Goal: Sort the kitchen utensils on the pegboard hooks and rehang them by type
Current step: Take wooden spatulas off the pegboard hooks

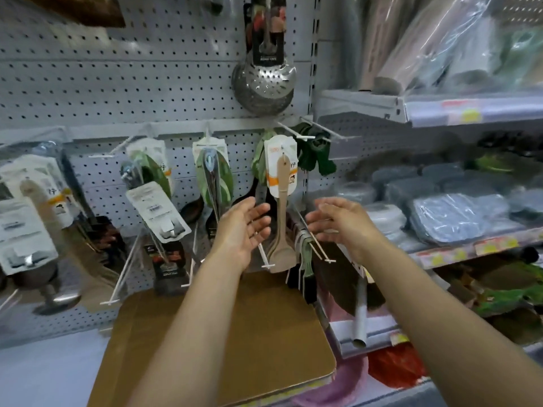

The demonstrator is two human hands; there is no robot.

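My left hand (246,227) and right hand (338,221) both open, empty, flanking beige spatula (282,183). Looks light, stiff; I'd pinch its carded handle.

Pale grey pegboard (88,83) dotted with dark holes fills the upper left; a silver skimmer (262,85) with punched holes hangs at top centre; a beige spatula (282,218) on a white, orange-banded card sits mid-frame; a brown board (264,333) lies below; grey-blue containers (452,212) stack at right
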